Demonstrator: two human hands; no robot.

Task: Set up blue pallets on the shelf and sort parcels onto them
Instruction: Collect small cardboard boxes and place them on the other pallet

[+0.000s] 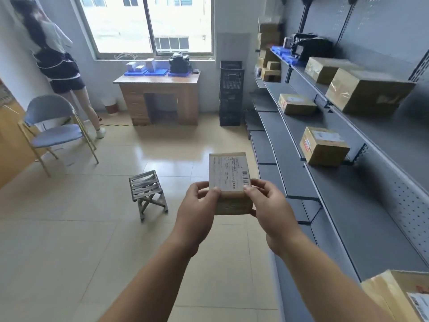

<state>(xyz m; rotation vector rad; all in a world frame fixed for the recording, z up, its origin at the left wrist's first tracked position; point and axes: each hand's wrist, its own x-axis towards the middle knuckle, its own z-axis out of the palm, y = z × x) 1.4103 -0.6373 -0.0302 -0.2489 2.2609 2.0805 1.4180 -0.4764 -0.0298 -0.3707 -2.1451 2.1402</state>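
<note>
Left hand (196, 210) and right hand (270, 210) grip a parcel (228, 173) above open tiled floor (81, 228); a folding stool (148, 194) stands just to its left. On the right, the grey shelf (362, 228) shows a long bare board between a labelled box (323, 146) and a near box (399, 298). Higher boards carry a large box (366, 92) and a flat box (296, 104). At the far walls stand a desk (160, 98), a chair (53, 126), black crates (231, 96) and a person (58, 66)
</note>
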